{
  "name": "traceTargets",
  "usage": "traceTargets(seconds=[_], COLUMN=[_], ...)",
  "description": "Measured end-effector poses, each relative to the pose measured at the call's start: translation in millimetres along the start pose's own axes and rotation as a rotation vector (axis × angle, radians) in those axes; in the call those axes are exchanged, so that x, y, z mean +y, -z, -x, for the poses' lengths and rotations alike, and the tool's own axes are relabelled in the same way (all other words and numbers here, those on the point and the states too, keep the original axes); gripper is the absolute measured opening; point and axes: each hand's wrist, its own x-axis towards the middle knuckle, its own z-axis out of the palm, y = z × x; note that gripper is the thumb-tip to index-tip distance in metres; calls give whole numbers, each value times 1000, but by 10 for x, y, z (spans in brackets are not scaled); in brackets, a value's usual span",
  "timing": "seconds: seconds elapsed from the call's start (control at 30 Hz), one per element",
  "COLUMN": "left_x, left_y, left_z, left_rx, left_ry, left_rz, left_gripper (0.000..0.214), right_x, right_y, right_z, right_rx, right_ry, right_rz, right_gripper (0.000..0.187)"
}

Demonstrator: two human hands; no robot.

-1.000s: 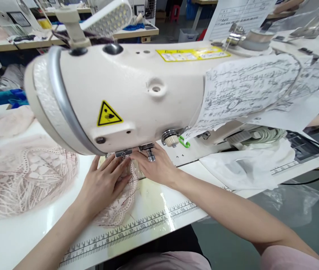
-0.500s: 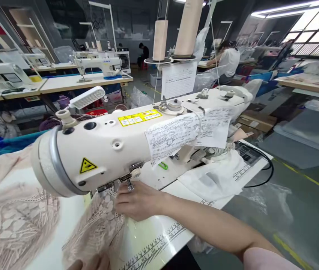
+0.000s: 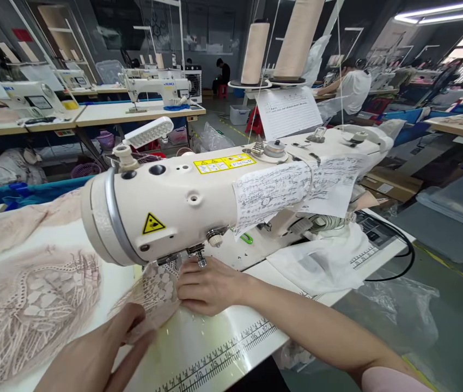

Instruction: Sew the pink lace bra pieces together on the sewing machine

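A pale pink lace fabric [image 3: 160, 286] runs under the head of a white sewing machine [image 3: 174, 212]. Beside the needle area, my right hand [image 3: 211, 286] has its fingers curled over the lace edge, its fingertips partly hidden by the machine's lower parts. My left hand [image 3: 92, 348] comes in from the bottom, pinching the near edge of the same lace between thumb and fingers. More embroidered lace [image 3: 39, 299] lies spread on the table to the left. The needle itself is hidden behind the machine head.
Ruler markings [image 3: 219, 362] line the table's front edge. A white cloth [image 3: 321, 261] lies right of the machine arm, by black cables [image 3: 409, 256]. Thread cones [image 3: 256, 51] stand behind. A written sheet [image 3: 292, 188] is tied round the arm. Other people sit farther back.
My left hand has come up from the bottom edge and now pinches the lace. My right hand stays by the needle area. The view has shifted slightly, moving the machine rightward in the picture.
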Motion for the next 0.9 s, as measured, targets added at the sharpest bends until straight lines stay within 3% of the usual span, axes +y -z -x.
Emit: traceTargets(seconds=[0.13,0.27,0.37,0.5,0.57,0.7,0.9], left_x=[91,120,131,126,125,155,200], left_y=[-8,-99,-149,-201,-221,-221,-227], left_z=[-232,-300,-292,-286,-286,-284,-247], left_rx=[-168,-186,-154,-105,-74,19,157], left_ry=[-31,-3,22,-12,-77,-214,-335], left_rz=[69,111,139,145,111,18,-107], left_gripper=[22,36,40,44,42,39,32], right_x=[-7,-15,-21,-41,-64,-102,-77], right_y=[11,-21,-49,-78,-97,-136,-120], right_z=[-8,-6,8,2,-17,-42,2], right_rx=[51,84,137,130,118,84,167], right_ry=[8,-6,-21,-28,-33,-47,-102], right_rz=[-8,10,55,-13,-53,37,62], right_gripper=[26,33,16,18,30,16,31])
